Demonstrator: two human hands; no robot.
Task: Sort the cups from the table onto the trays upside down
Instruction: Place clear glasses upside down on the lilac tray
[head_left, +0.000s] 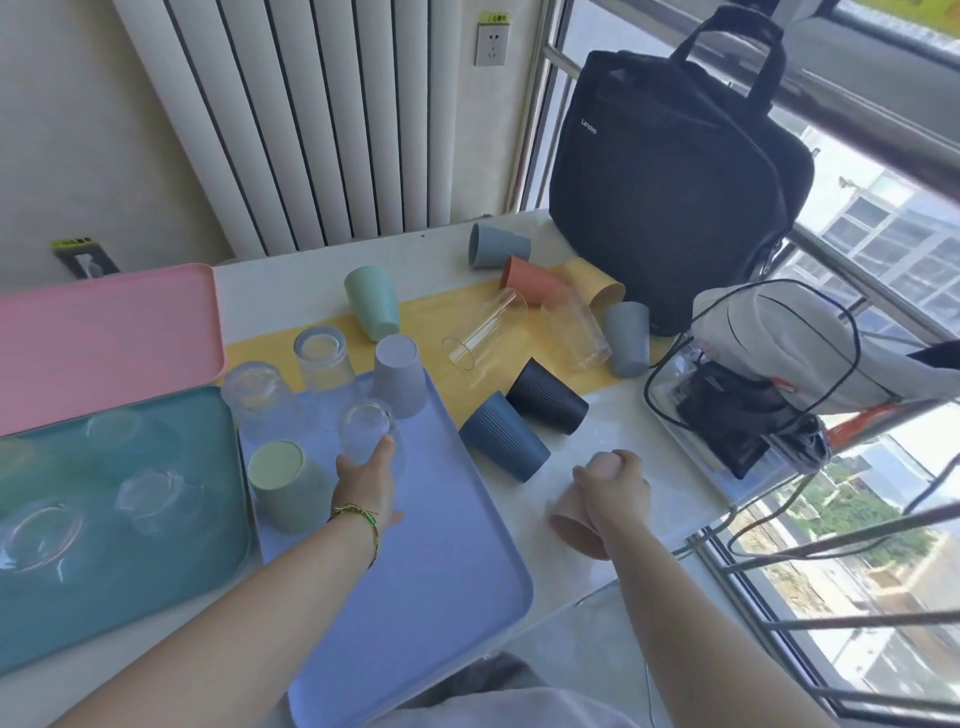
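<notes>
Head view: black bag (675, 182) stands beyond 2 tipped dark cups (545, 397) beside blue tray (441, 571).

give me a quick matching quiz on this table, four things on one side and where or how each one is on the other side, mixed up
Things
1. pale green cup
2. black cup
3. pink cup
4. black bag

Places and states
A. lying on its side on the table
B. gripped in the right hand
C. standing by the window
D. upside down on the purple tray

Pairs: 1-D, 2-A, 3-B, 4-C
</notes>
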